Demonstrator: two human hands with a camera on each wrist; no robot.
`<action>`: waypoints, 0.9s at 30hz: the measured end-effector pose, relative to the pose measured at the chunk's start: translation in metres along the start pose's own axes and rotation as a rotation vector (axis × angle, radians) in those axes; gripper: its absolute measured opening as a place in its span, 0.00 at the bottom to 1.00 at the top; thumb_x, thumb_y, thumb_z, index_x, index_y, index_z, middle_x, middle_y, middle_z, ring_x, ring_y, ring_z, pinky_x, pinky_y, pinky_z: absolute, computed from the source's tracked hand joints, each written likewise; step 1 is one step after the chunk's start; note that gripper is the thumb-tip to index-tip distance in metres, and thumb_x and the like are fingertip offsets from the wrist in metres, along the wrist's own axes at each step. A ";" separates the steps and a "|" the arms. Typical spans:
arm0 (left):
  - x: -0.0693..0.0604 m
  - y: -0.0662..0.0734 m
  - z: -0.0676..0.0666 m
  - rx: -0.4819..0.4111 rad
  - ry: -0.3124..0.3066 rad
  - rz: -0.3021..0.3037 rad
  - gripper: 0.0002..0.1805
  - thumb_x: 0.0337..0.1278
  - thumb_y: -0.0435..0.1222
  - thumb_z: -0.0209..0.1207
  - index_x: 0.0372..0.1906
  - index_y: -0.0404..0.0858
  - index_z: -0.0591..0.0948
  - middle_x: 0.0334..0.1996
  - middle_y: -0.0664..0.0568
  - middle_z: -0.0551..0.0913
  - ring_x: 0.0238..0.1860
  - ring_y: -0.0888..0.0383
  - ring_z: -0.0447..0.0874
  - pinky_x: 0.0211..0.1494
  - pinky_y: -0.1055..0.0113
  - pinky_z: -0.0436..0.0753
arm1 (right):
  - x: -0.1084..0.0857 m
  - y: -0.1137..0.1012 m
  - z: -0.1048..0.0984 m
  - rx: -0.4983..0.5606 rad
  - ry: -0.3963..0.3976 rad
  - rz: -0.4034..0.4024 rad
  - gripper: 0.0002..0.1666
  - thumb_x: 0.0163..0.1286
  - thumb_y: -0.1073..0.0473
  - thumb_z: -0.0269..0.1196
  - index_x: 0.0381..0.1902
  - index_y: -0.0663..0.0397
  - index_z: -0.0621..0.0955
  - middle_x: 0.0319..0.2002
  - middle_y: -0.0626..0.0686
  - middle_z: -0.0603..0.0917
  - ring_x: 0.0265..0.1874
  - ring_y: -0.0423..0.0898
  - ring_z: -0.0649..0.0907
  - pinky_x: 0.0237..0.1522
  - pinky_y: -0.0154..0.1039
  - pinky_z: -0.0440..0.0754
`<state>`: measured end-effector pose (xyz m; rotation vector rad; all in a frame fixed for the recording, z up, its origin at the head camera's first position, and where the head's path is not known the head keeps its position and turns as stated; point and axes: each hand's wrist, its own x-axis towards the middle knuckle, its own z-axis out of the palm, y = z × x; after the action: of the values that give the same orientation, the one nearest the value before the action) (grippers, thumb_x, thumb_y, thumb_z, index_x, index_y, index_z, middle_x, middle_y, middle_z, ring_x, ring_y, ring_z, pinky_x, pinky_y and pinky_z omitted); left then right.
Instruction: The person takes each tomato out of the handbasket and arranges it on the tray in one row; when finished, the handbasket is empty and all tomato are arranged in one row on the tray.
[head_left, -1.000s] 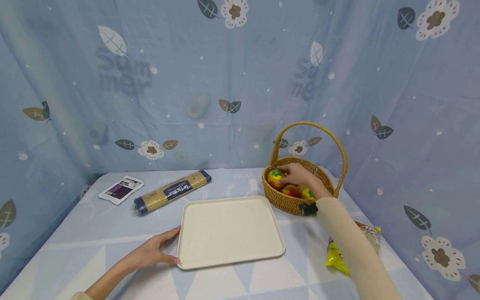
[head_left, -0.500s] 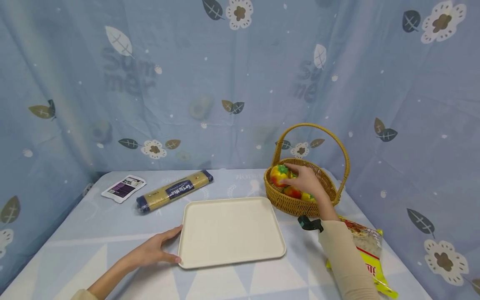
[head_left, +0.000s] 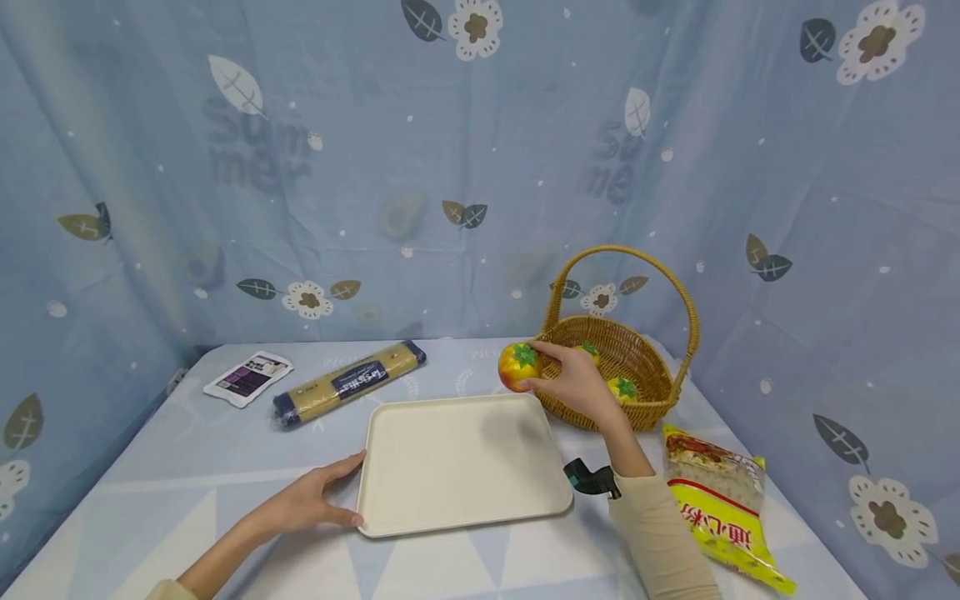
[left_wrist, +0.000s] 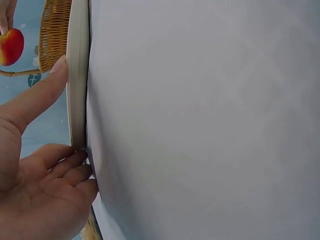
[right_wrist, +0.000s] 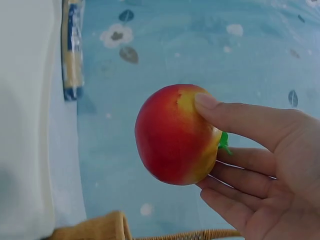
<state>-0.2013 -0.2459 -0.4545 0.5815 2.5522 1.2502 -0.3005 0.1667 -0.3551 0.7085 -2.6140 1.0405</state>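
Note:
My right hand holds a red-and-yellow fruit with a green leafy top, pinched between thumb and fingers. The fruit is in the air beyond the tray's far right corner, left of the wicker basket. In the right wrist view the fruit's red side shows, with the thumb on its yellow part. My left hand touches the left edge of a cream rectangular tray, thumb and fingers spread apart along the rim. More yellow fruits with green tops lie in the basket.
A long pack of spaghetti lies behind the tray to the left, beside a white-and-purple pouch. At the right, a yellow bag of pasta lies near the table edge. The basket's tall handle arches upward.
My right hand has lifted the red-and-yellow fruit out of the basket and carried it left, toward the tray's far right corner. The left hand stays at the tray's edge.

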 end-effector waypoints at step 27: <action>0.000 -0.004 0.001 0.022 0.006 -0.014 0.55 0.41 0.44 0.74 0.72 0.26 0.57 0.69 0.27 0.55 0.69 0.26 0.48 0.67 0.33 0.48 | 0.013 -0.065 0.094 0.098 -0.223 -0.176 0.37 0.57 0.51 0.73 0.63 0.55 0.76 0.59 0.52 0.80 0.59 0.48 0.78 0.60 0.40 0.76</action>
<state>-0.2016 -0.2477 -0.4581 0.5647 2.5733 1.2224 -0.2818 0.0555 -0.3801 1.1154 -2.6341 1.0993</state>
